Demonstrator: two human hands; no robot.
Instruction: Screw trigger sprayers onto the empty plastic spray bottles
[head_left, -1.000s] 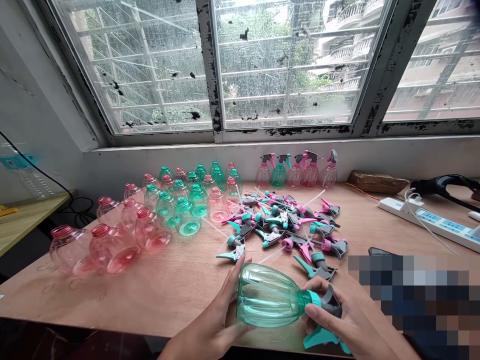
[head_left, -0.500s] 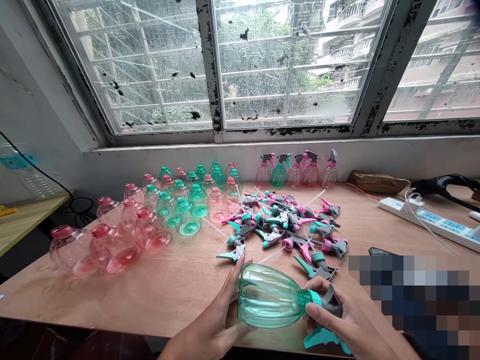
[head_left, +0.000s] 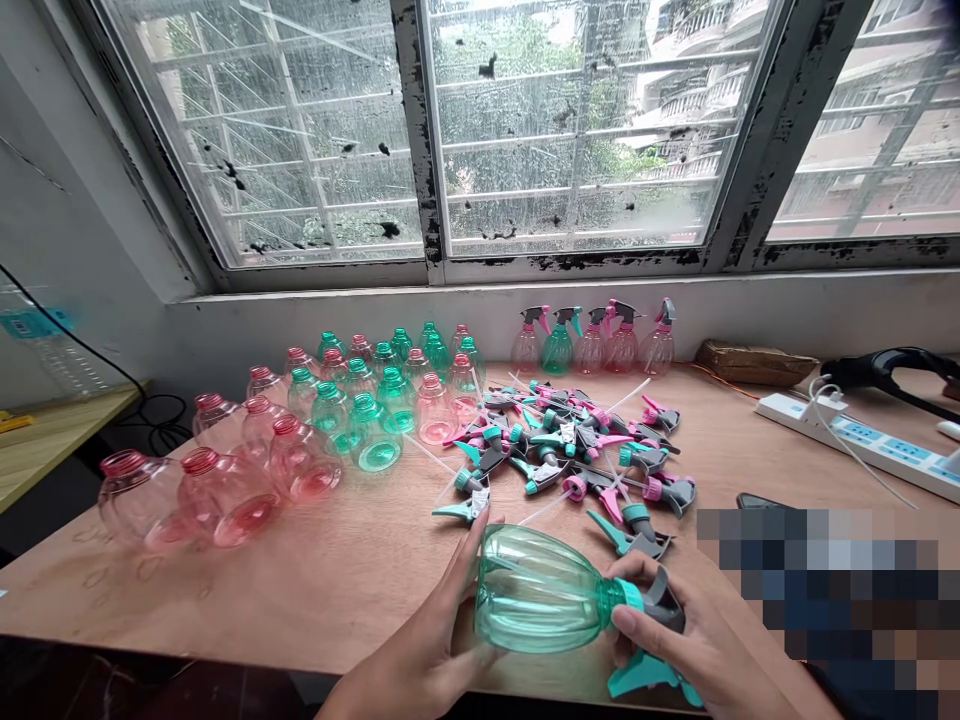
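Note:
A clear green spray bottle (head_left: 544, 590) lies sideways in the air over the table's near edge, its base to the left. My left hand (head_left: 442, 615) is wrapped round the base end. At the neck, my right hand (head_left: 682, 630) grips the grey and teal spray head (head_left: 661, 602), thumb on the teal collar; the teal trigger points down. A thin tube shows faintly inside the bottle. Just beyond my hands lies a heap of loose spray heads (head_left: 570, 440), pink, teal and grey, with white tubes sticking out.
Open pink bottles (head_left: 225, 500) and green bottles (head_left: 379, 435) stand in rows at left. Several bottles with spray heads (head_left: 592, 345) line the wall. A power strip (head_left: 862, 445), brown package (head_left: 757, 363) and dark phone (head_left: 761, 502) lie at right; a blurred patch covers the lower right.

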